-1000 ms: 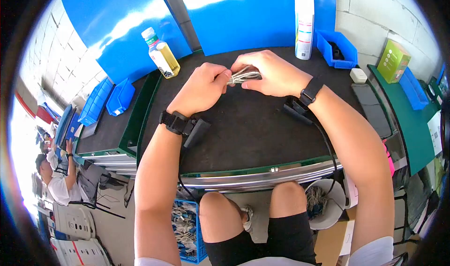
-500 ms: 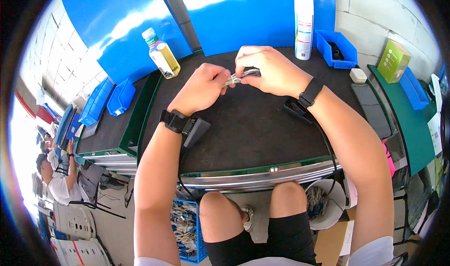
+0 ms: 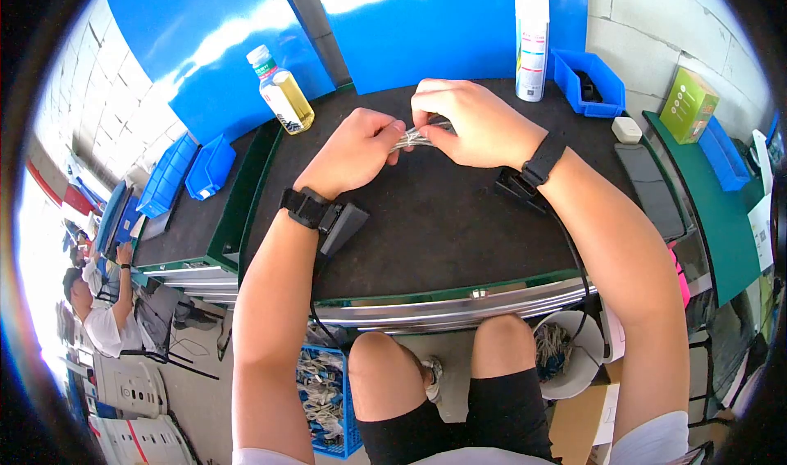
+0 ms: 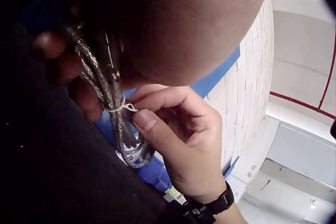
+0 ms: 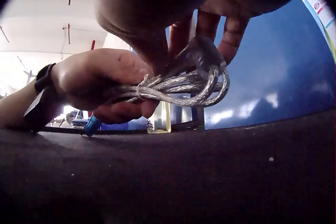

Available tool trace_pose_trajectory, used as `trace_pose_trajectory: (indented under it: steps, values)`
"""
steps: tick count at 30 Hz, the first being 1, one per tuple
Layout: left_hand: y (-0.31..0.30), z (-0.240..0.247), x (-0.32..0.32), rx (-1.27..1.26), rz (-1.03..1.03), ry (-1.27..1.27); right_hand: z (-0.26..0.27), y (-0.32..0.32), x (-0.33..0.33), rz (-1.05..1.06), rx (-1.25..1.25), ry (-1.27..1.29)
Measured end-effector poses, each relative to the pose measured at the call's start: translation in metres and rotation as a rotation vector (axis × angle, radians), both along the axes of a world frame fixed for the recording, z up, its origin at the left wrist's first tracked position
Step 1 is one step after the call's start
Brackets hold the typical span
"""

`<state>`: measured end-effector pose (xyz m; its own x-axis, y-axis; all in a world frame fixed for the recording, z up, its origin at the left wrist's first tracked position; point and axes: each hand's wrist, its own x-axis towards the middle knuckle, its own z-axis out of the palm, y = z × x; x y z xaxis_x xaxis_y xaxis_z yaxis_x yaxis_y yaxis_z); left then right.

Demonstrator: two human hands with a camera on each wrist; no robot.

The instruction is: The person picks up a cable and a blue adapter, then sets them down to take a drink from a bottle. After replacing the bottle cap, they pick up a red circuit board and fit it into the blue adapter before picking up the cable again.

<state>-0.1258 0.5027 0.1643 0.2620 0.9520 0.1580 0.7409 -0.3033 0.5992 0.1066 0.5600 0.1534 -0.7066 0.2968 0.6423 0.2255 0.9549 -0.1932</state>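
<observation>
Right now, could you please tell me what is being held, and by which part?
A bundled silvery cable: the left hand grips it beside its thin white tie; the right hand pinches at the tie's small loop.

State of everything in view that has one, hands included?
Silvery braided cable: coiled
Thin white tie: looped round cable
Left hand: grips cable
Right hand: pinches tie
Clear bottle of yellow liquid: upright, capped
White spray can: upright, capped
Blue plastic bin beside can: holds black items
White round bucket: holds cords
Blue mesh basket: loaded
</observation>
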Motion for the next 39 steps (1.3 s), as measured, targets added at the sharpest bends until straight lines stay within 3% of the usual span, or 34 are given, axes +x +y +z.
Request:
trace_pose_trajectory:
  steps: [4, 6, 8, 12, 15, 17, 33, 39]
  values:
    - [-0.006, 0.005, 0.004, -0.103, -0.017, -0.025, -0.006, 0.002, -0.003, 0.020, 0.034, 0.030]
    - [-0.005, 0.004, 0.004, -0.212, -0.001, -0.241, -0.007, 0.003, -0.003, 0.049, 0.068, 0.057]
    - [-0.002, 0.001, 0.000, -0.154, 0.049, -0.261, -0.003, 0.000, -0.001, -0.001, -0.230, -0.090]
    - [-0.003, 0.006, -0.003, -0.161, 0.110, -0.385, 0.000, -0.002, 0.002, 0.019, -0.410, -0.231]
    - [-0.001, 0.008, -0.004, -0.056, 0.163, -0.298, -0.006, 0.003, 0.001, 0.024, -0.306, -0.241]
    - [-0.001, 0.008, -0.005, -0.044, 0.166, -0.289, -0.003, 0.000, 0.002, -0.109, -0.241, -0.255]
    - [0.009, -0.002, -0.016, -0.018, 0.326, -0.016, -0.004, 0.001, 0.006, -0.130, -0.268, -0.357]
    - [0.025, -0.018, -0.028, -0.009, 0.271, -0.009, -0.005, 0.002, 0.010, -0.127, -0.298, -0.353]
